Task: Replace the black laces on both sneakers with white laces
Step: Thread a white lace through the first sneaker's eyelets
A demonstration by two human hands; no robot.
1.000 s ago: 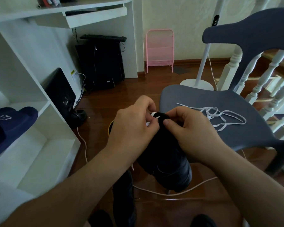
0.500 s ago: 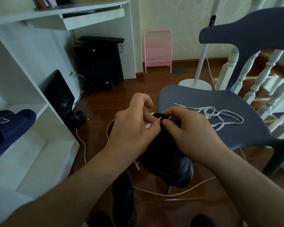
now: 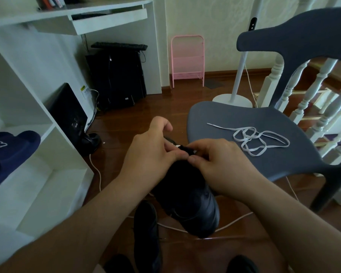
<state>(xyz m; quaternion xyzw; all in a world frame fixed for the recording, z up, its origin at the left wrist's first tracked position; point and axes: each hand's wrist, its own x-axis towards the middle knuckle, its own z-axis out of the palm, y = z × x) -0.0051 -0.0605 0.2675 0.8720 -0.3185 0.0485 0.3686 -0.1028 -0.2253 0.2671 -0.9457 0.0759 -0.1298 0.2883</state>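
A black sneaker (image 3: 187,201) is held up in front of me, toe pointing down toward me. My left hand (image 3: 152,154) and my right hand (image 3: 217,162) meet at its upper end, fingers curled. Between the fingertips shows a short piece of white lace (image 3: 178,146), pinched there by both hands; most of that lace is hidden. A second white lace (image 3: 252,137) lies in loose loops on the grey chair seat (image 3: 220,119). The other black sneaker (image 3: 146,229) lies on the wood floor below my left forearm.
White shelving (image 3: 37,174) with a navy slipper (image 3: 10,148) stands at the left. A white cable (image 3: 230,223) runs across the floor under the sneaker. Behind are a black computer tower (image 3: 116,75), a pink rack (image 3: 187,60), a white fan stand (image 3: 232,99) and white stair balusters (image 3: 323,107).
The hands have shifted a little at the sneaker's top; my left index finger has lifted and less of the white lace tip shows between the fingers.
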